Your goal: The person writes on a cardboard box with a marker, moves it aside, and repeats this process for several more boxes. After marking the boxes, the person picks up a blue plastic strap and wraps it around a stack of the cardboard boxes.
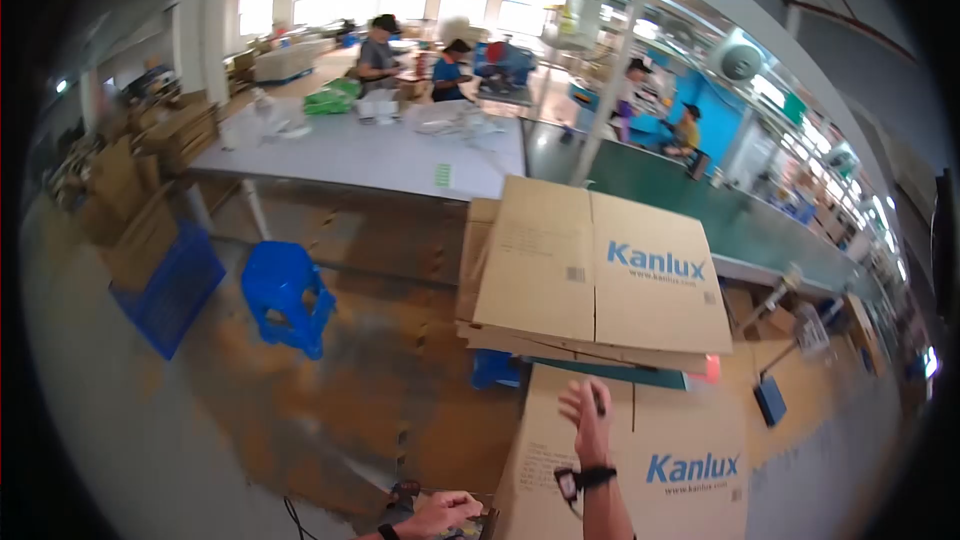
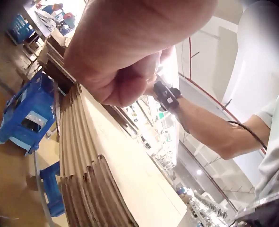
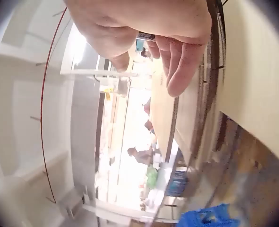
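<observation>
While a lower stack of flat brown cartons (image 1: 665,440), printed with a blue "Kanlux", is being shown near the bottom of the head view, the right hand (image 1: 592,420) is being held over it. A small dark object (image 1: 600,404) is being gripped in that hand, and a black strap (image 1: 600,477) is being worn on the wrist. By the stack's left edge, the left hand (image 1: 445,513) is being held with its fingers curled inward; whether anything is being pinched cannot be told. Just beyond, an upper stack of matching cartons (image 1: 590,275) is being seen. To the left, a blue stool (image 1: 285,290) is standing on the floor, and behind it part of a white table (image 1: 370,152) is being covered by plastic bags (image 1: 332,97). Several people are being seen in the background.

In the left wrist view, the left hand is being shown very close, with fingers and thumb folded together. Below it, layered carton edges are being exposed, while the strapped right forearm is being extended from the right.

In the right wrist view, the right hand is being shown across the top, its thumb parted from its fingers and the dark object being partly hidden between them. Carton edges are being seen just beside the fingers; whether they are being touched cannot be told.
</observation>
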{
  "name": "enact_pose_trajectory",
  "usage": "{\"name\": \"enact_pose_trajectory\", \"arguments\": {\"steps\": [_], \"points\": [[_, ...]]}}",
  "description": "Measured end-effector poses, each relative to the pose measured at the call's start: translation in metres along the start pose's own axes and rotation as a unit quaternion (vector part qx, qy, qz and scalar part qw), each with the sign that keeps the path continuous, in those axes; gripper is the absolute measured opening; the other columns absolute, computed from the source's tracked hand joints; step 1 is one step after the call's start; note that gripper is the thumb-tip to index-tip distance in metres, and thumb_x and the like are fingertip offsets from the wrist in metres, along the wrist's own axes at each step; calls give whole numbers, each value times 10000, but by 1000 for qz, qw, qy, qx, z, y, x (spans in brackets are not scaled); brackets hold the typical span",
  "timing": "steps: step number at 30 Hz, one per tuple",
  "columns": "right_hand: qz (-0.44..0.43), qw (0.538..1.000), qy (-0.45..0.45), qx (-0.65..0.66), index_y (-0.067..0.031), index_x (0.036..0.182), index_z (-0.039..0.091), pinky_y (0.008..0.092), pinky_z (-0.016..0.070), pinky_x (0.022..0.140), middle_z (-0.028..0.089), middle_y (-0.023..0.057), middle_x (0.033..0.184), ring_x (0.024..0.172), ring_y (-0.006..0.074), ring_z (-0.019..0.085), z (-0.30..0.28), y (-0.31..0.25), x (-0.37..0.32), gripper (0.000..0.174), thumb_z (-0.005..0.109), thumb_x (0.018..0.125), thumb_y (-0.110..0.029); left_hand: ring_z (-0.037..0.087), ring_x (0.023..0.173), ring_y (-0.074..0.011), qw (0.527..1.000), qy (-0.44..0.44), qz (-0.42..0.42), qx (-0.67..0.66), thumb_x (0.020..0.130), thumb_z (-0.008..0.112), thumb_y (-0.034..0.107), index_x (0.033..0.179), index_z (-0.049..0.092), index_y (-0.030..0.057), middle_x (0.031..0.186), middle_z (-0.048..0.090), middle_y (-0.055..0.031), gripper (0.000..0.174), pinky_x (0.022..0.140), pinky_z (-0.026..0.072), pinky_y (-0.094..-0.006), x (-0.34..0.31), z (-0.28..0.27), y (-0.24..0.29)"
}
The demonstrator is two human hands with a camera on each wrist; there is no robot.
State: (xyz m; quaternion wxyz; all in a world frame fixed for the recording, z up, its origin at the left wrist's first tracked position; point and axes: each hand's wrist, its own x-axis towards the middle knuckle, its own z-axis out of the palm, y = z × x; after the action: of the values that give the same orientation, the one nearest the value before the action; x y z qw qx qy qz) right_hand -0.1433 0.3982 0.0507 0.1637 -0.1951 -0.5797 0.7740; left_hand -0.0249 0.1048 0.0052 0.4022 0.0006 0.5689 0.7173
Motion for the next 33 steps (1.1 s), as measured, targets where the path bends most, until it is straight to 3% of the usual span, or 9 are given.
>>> {"name": "enact_pose_trajectory", "arguments": {"steps": [5,6,7,14,18,21,22,25,33], "points": [[-84,983,-57,-152,17,1257,460,285,576,657,655,159,1067,886,202,684,-52,61,-94,380,617,960,-160,499,661,-52,997,-19,-13,69,978,618,275,985,685,33,785,613,50,251,589,400,-231,13,-3,-41],[-77,977,-53,-191,16,1208,499,385,571,782,653,182,1132,968,290,673,-61,59,-115,344,630,933,-143,512,665,-59,995,-22,-1,95,973,618,297,990,686,36,781,624,44,270,597,410,-239,17,-4,-52],[-120,956,-32,-267,4,1210,593,228,478,693,674,81,1134,904,113,624,-72,60,-135,316,660,941,-146,525,669,-66,992,-27,10,122,969,618,319,995,688,38,776,634,37,290,606,420,-246,18,-4,-58],[-131,863,10,-488,-26,1208,605,287,490,709,669,119,1004,864,195,631,-118,37,-228,359,715,899,-172,676,765,-261,895,-55,21,442,901,572,478,942,653,72,810,700,-91,416,676,500,-380,15,13,-73],[-78,817,-1,-572,-40,1190,624,325,470,688,642,112,978,753,212,550,-172,76,-249,326,706,894,-149,668,747,-292,896,-61,-22,440,867,592,492,907,639,77,785,686,-103,419,663,491,-407,21,22,-98],[-117,869,3,-480,-31,1195,615,317,480,731,633,125,1020,835,216,575,-166,68,-264,340,714,889,-143,667,742,-287,889,-46,-19,455,859,599,477,879,640,81,765,678,-109,398,653,486,-401,7,36,-72],[14,957,41,-287,-20,1200,599,351,501,799,625,153,1064,928,259,597,-166,74,-263,359,720,881,-130,666,733,-286,886,-40,-12,461,855,605,469,867,640,80,753,674,-112,391,649,485,-402,6,37,-68],[-216,809,-6,-547,-18,1210,578,399,496,909,616,193,1139,1053,320,597,-173,73,-274,377,719,876,-121,665,711,-288,882,-21,8,471,841,621,448,829,642,78,721,664,-120,372,642,485,-407,5,42,-74],[-264,805,-12,-531,-16,1200,562,437,444,1029,582,232,1283,1217,369,547,-191,98,-274,381,718,871,-131,663,736,-330,881,43,42,470,783,648,430,790,656,63,749,669,-155,367,668,497,-455,9,46,-92]]}}
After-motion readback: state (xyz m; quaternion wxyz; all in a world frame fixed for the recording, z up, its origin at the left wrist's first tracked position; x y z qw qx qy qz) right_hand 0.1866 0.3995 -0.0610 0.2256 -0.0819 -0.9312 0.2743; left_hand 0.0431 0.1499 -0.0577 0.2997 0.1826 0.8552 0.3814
